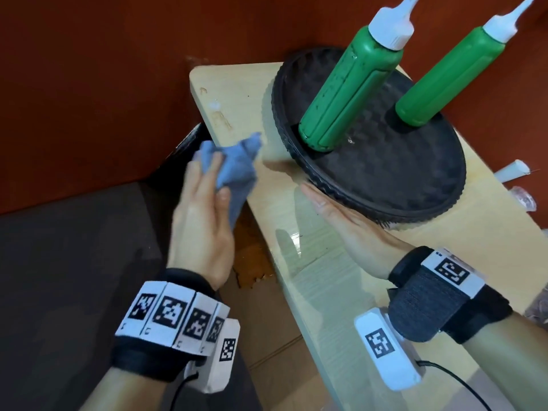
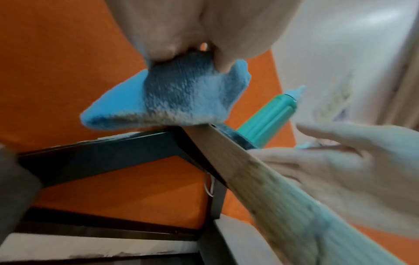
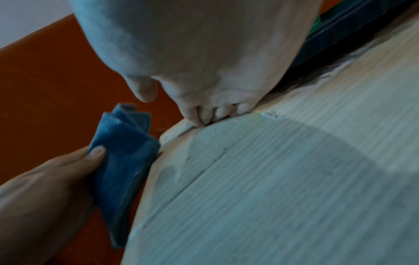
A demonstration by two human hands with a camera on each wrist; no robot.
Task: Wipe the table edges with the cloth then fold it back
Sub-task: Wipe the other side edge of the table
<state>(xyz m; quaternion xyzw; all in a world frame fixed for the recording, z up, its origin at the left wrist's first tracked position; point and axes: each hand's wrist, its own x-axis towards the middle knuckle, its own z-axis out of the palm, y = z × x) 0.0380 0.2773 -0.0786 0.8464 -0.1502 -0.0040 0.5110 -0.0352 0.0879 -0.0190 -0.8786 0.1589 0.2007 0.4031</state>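
— What is the left hand (image 1: 201, 229) doing?
— Its grip is bunching a fuzzy blue cloth (image 1: 234, 170) against the pale wood-grain bench (image 1: 311, 292) edge, thumb pinching.
— And the right hand (image 1: 353, 229)?
— It is lying flat, fingers straight, holding nothing, touching the round black textured tray (image 1: 415, 179).
— Beyond that?
— Two green squeeze bottles (image 1: 350, 87) are standing on the tray.

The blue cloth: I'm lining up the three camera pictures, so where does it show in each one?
Head: blue cloth left of centre, gripped by the left hand at the table edge.
Left wrist: upper centre, under the fingers, on the table's corner.
Right wrist: lower left, against the edge.
Shared landmark: the pale wooden table edge.
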